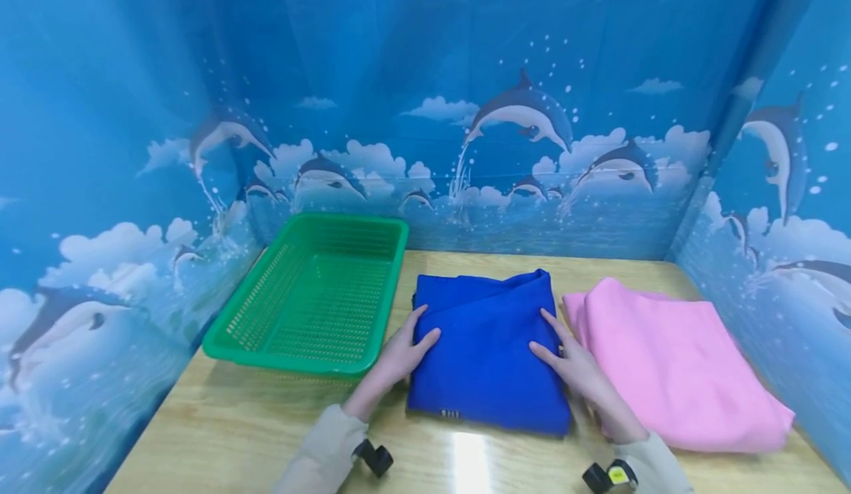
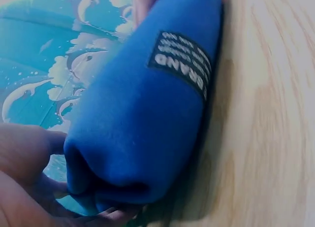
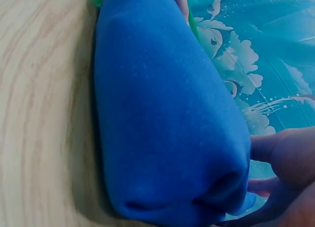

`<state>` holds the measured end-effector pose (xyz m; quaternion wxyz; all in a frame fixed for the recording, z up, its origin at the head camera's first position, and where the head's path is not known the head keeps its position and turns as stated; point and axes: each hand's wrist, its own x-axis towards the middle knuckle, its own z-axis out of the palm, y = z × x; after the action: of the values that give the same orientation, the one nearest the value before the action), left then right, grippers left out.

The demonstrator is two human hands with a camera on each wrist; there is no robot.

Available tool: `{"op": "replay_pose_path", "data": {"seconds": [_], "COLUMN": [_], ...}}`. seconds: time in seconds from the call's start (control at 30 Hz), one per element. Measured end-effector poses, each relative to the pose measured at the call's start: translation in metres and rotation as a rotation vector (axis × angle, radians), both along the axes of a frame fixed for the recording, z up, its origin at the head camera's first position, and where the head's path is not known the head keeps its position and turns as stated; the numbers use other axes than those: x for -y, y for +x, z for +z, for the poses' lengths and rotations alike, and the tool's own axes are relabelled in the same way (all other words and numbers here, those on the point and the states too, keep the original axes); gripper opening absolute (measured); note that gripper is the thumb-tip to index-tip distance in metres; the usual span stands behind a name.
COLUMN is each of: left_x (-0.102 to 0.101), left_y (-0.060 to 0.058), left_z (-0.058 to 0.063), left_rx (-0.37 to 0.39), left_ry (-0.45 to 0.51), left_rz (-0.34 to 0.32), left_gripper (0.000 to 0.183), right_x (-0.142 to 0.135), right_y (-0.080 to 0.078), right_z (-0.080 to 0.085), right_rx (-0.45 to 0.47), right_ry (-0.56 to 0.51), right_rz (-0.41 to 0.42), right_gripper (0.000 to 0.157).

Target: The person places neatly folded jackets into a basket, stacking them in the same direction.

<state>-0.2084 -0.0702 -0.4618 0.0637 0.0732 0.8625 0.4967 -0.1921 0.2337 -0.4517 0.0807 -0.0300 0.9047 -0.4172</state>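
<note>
Left hand (image 1: pixel 401 351) and right hand (image 1: pixel 577 363) gripped blue cloth (image 1: pixel 485 361), basket (image 1: pixel 286 362) stood just left, pink cloth (image 1: pixel 678 376) lay just right

Folded cloths, two: blue cloth (image 1: pixel 488 354), pink cloth (image 1: pixel 671 368). Perforated plastic basket (image 1: pixel 322 294), one. Hands, two: left hand (image 1: pixel 401 349), right hand (image 1: pixel 580 367).

Bright, even light fills our head view, where a white patch of glare burns on the wooden table (image 1: pixel 219 420) near the bottom edge. Our wrist views run dimmer and softer: shadow hugs the blue cloth (image 1: pixel 488 354), and small print on its label (image 2: pixel 183 58) blurs beside larger, legible letters.
</note>
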Motion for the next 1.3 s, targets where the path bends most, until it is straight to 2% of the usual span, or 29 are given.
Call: {"op": "replay_pose_path", "data": {"seconds": [0.2,0.33,0.63,0.77,1.03,1.13,1.3], "left_x": [-0.001,-0.003,-0.006,-0.007,-0.012,-0.013,-0.013], "left_y": [0.001,0.001,0.001,0.003,0.009,0.011,0.014], "left_z": [-0.001,-0.001,-0.004,0.000,0.015,0.026,0.048], "left_rx": [0.074,0.089,0.029,0.014,0.042,0.079,0.151], "left_ry": [0.101,0.165,0.330,0.345,0.350,0.418,0.556], "left_rz": [0.055,0.092,0.133,0.145,0.160,0.138,0.091], "left_gripper": [0.060,0.057,0.047,0.045,0.042,0.040,0.040], "right_x": [-0.003,-0.007,-0.013,-0.016,-0.027,-0.032,-0.039], "right_y": [0.002,0.002,0.001,0.002,0.009,0.013,0.017], "right_z": [0.001,0.001,0.004,0.008,0.023,0.033,0.049], "right_rx": [0.035,0.060,0.124,0.153,0.133,0.141,0.094], "right_ry": [-0.113,-0.201,-0.312,-0.357,-0.409,-0.425,-0.418], "right_rz": [-0.028,-0.056,-0.105,-0.124,-0.085,-0.078,-0.044], "right_gripper": [0.072,0.065,0.061,0.061,0.066,0.066,0.063]}}
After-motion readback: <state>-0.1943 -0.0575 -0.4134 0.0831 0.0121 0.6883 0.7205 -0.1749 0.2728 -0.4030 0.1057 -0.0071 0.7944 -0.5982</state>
